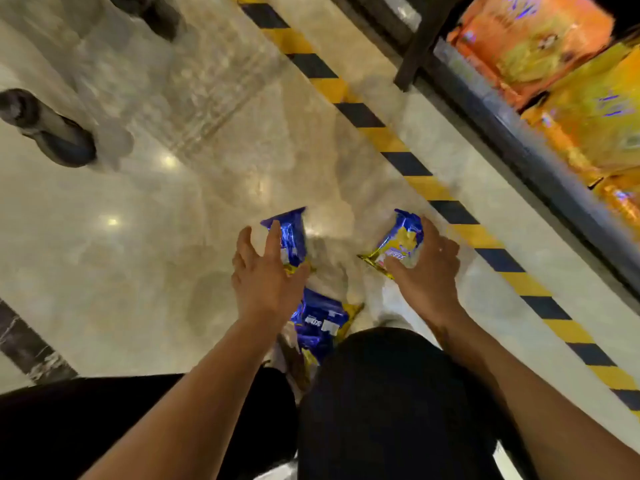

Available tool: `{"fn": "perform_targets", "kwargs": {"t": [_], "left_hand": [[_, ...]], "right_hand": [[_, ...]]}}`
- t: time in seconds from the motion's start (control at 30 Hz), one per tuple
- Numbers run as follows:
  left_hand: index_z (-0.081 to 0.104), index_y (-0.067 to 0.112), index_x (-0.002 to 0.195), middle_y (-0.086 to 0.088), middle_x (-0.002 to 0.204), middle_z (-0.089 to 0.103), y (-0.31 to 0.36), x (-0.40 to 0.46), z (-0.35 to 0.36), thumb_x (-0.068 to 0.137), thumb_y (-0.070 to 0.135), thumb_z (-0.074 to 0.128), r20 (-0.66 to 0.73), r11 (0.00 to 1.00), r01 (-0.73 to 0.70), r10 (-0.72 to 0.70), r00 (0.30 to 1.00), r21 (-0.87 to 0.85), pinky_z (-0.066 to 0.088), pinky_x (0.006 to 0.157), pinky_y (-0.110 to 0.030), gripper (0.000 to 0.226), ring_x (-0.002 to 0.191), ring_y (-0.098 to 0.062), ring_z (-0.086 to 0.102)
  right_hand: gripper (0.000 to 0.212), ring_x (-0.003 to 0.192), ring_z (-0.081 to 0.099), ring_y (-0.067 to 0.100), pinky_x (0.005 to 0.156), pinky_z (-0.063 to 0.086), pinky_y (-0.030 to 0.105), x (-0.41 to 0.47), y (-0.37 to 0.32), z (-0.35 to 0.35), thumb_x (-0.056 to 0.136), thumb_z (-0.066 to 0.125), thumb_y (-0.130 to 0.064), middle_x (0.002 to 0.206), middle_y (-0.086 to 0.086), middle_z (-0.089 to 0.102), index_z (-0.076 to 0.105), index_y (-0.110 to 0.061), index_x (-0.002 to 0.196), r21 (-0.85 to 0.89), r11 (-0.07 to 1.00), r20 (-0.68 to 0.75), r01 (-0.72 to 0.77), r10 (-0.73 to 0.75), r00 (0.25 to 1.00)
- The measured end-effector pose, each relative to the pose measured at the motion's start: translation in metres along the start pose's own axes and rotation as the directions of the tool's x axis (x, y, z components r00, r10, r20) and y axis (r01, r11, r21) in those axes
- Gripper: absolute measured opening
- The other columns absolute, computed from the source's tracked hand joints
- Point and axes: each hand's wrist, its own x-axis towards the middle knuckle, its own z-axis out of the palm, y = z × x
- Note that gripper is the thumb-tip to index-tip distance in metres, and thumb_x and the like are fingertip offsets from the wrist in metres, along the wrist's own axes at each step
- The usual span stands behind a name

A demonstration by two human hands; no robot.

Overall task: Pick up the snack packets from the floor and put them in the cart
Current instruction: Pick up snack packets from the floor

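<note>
Three blue-and-yellow snack packets lie on the glossy floor in front of my knees. My left hand (266, 271) reaches over the left packet (291, 237) with fingers spread and straight, the index finger lying along its edge. My right hand (426, 268) grips the right packet (401, 240), thumb on its near end and fingers curled round its far side. The third packet (320, 323) lies closer to me, between my wrists, partly hidden by my dark-trousered knee (381, 393). Of the cart only two black wheels show, one wheel (52, 133) at the left and another wheel (152, 12) at the top.
A yellow-and-black striped tape line (408, 161) runs diagonally across the floor on the right. Beyond it stands a dark shelf unit (502, 126) stocked with orange and yellow packs (554, 46). A dark marble strip (24, 344) crosses the floor at lower left.
</note>
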Motion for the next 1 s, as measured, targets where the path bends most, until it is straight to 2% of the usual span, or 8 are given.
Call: {"fn": "perform_targets", "kwargs": {"t": [0.23,0.33,0.4,0.47,0.63,0.73,0.83,1.0], "left_hand": [[0.024,0.030,0.155,-0.010,0.159,0.010,-0.021,0.077,0.071,0.084,0.057,0.065,-0.123,0.986,-0.019,-0.002,0.992,-0.167,0.034,0.112,-0.051,0.087,0.136,-0.040,0.029],[0.029,0.030,0.153,-0.004,0.156,0.016,-0.023,0.089,0.101,0.084,0.045,0.074,-0.190,0.972,-0.067,0.024,0.982,-0.224,0.037,0.105,-0.034,0.084,0.133,-0.030,0.036],[0.029,0.030,0.153,-0.001,0.155,0.017,-0.024,0.095,0.114,0.081,0.034,0.078,-0.227,0.971,-0.067,0.013,0.974,-0.232,0.034,0.100,-0.027,0.087,0.132,-0.026,0.038],[0.029,0.030,0.152,0.001,0.155,0.017,-0.026,0.097,0.121,0.079,0.028,0.079,-0.261,0.973,-0.054,-0.006,0.965,-0.224,0.035,0.096,-0.026,0.088,0.131,-0.026,0.039],[0.033,0.029,0.151,-0.001,0.152,0.022,-0.022,0.097,0.124,0.082,0.010,0.073,-0.311,0.972,-0.051,-0.024,0.950,-0.231,0.038,0.093,-0.025,0.082,0.128,-0.023,0.039],[0.035,0.030,0.150,-0.002,0.152,0.023,-0.018,0.096,0.123,0.081,0.004,0.070,-0.307,0.969,-0.053,-0.024,0.951,-0.240,0.046,0.097,-0.033,0.081,0.127,-0.025,0.041],[0.033,0.030,0.150,-0.001,0.151,0.022,-0.018,0.092,0.117,0.081,-0.001,0.066,-0.272,0.944,-0.057,-0.035,0.962,-0.324,0.047,0.099,-0.033,0.083,0.128,-0.025,0.042],[0.031,0.031,0.151,0.003,0.149,0.019,-0.012,0.071,0.083,0.081,-0.002,0.062,-0.248,0.905,-0.080,-0.030,0.968,-0.418,0.053,0.097,-0.042,0.083,0.127,-0.023,0.041]], "right_hand": [[0.092,0.126,0.030,0.035,0.090,0.035,0.032,0.059,0.027,0.063,0.080,0.074,-0.034,0.152,0.009,0.009,0.018,-0.034,0.153,0.093,0.988,-0.122,-0.125,0.136,0.983],[0.098,0.125,0.031,0.032,0.088,0.036,0.032,0.071,0.032,0.079,0.078,0.077,-0.029,0.149,0.010,0.012,0.013,-0.036,0.152,0.173,0.968,-0.127,-0.183,0.206,0.970],[0.102,0.127,0.032,0.031,0.094,0.040,0.037,0.074,0.034,0.089,0.076,0.078,-0.027,0.148,0.010,0.015,0.009,-0.040,0.149,0.172,0.967,-0.165,-0.187,0.216,0.962],[0.103,0.128,0.034,0.031,0.102,0.043,0.045,0.075,0.035,0.098,0.074,0.079,-0.027,0.146,0.010,0.019,0.008,-0.044,0.147,0.147,0.975,-0.227,-0.167,0.198,0.954],[0.096,0.121,0.041,0.033,0.091,0.051,0.051,0.078,0.042,0.101,0.075,0.073,-0.015,0.141,0.010,0.028,0.016,-0.040,0.148,0.077,0.993,-0.288,-0.092,0.111,0.951],[0.090,0.121,0.040,0.033,0.088,0.051,0.046,0.079,0.043,0.094,0.080,0.072,-0.013,0.140,0.010,0.031,0.019,-0.039,0.148,0.036,0.999,-0.280,-0.034,0.043,0.959],[0.083,0.121,0.041,0.032,0.084,0.046,0.038,0.074,0.038,0.081,0.084,0.073,-0.020,0.135,0.012,0.037,0.024,-0.034,0.150,0.018,0.998,-0.309,0.052,-0.044,0.950],[0.095,0.120,0.041,0.034,0.088,0.040,0.033,0.055,0.007,0.035,0.076,0.071,-0.001,0.140,0.015,0.034,0.023,-0.031,0.153,-0.039,0.989,-0.285,0.144,-0.149,0.947]]}}
